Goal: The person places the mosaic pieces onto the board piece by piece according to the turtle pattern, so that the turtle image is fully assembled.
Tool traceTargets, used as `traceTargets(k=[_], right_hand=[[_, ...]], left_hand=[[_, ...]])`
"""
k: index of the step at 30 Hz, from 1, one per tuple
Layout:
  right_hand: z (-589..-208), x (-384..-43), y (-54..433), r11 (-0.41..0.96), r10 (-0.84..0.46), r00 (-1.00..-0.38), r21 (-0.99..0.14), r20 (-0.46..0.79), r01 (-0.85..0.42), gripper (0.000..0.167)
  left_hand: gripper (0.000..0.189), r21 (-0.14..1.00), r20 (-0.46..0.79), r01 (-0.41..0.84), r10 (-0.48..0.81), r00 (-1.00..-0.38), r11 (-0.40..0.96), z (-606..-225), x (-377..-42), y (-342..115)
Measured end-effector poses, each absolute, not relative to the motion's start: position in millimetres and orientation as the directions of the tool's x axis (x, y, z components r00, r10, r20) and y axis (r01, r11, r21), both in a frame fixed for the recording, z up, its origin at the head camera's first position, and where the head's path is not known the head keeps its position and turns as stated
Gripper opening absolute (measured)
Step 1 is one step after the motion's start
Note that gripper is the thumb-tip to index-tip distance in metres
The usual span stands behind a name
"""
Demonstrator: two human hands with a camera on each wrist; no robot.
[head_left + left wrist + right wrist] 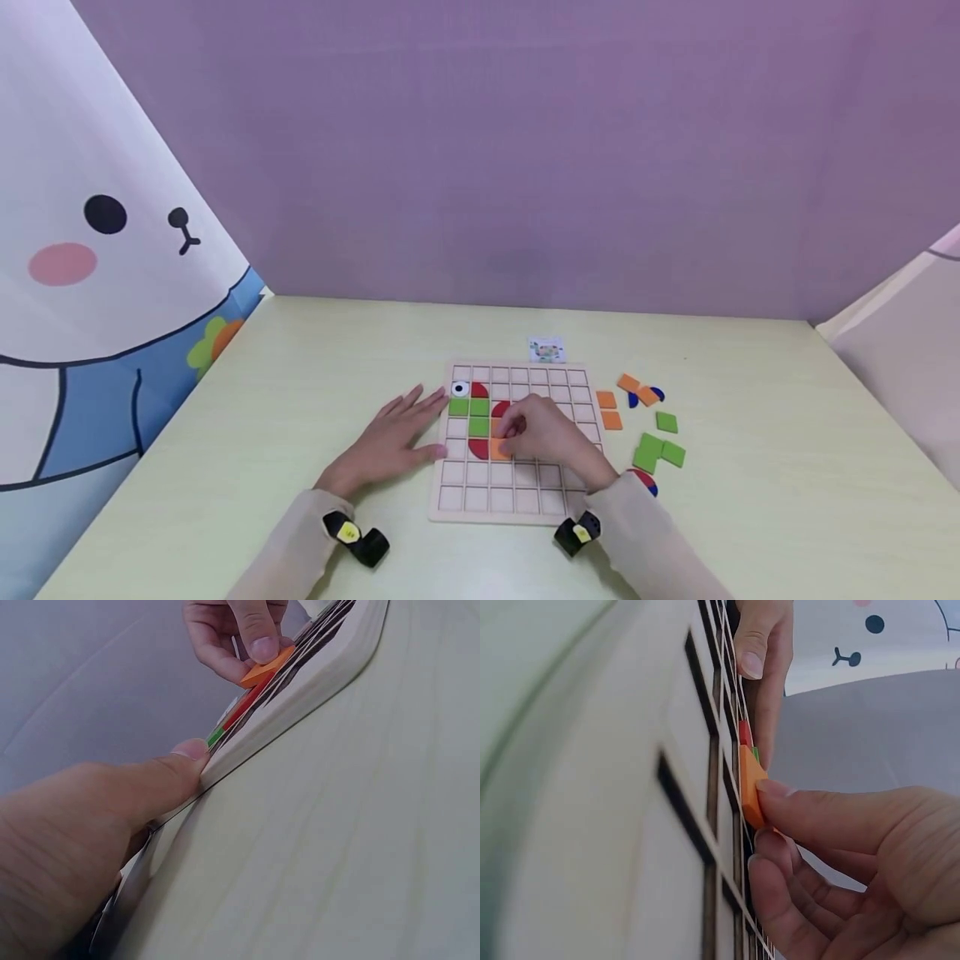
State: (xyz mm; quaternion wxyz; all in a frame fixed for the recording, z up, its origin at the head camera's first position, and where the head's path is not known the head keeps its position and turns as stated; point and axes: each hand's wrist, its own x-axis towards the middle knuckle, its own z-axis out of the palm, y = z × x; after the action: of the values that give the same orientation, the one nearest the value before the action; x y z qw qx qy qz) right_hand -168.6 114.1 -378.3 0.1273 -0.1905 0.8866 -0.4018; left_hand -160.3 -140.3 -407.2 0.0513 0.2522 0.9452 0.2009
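A pale wooden grid board (pixel 551 475) lies in front of me. My right hand (pixel 542 429) is over its middle, pinching an orange square tile (pixel 751 787) between thumb and fingers. In the right wrist view that tile is slightly tilted, its edge at the grid. My left hand (pixel 390 437) rests at the board's left edge with fingers spread, its thumb touching the rim. Set in the grid are an eye tile (pixel 460 389), several green tiles (pixel 479 427) and red quarter-round pieces (pixel 478 449). Another orange tile is partly hidden behind the right fingers.
Right of the board lie loose orange tiles (pixel 612 420), green tiles (pixel 666 422), a blue piece (pixel 658 393) and a red-and-blue piece (pixel 645 481). A small picture card (pixel 547 350) sits beyond the board's far edge. A purple backdrop (pixel 540 167) rises behind the table.
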Motion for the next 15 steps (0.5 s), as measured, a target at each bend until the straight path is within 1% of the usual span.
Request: traceTargets(k=[4,15], right_hand=[[-378.4,-167.9,112.8,0.618,-0.427,-0.900,-0.755,-0.087,-0.221,0.011],[-379.0,-166.9,112.9,0.628,-0.428,-0.902,-0.739,-0.066,-0.244,0.012]], left_hand=[[0.075,0.411,0.004,0.451,0.493,-0.870,0.792,-408.0,-159.6,-140.6],[0.075,0.415,0.006,0.452,0.494,-0.869,0.790,-409.4,-160.6,-140.6]])
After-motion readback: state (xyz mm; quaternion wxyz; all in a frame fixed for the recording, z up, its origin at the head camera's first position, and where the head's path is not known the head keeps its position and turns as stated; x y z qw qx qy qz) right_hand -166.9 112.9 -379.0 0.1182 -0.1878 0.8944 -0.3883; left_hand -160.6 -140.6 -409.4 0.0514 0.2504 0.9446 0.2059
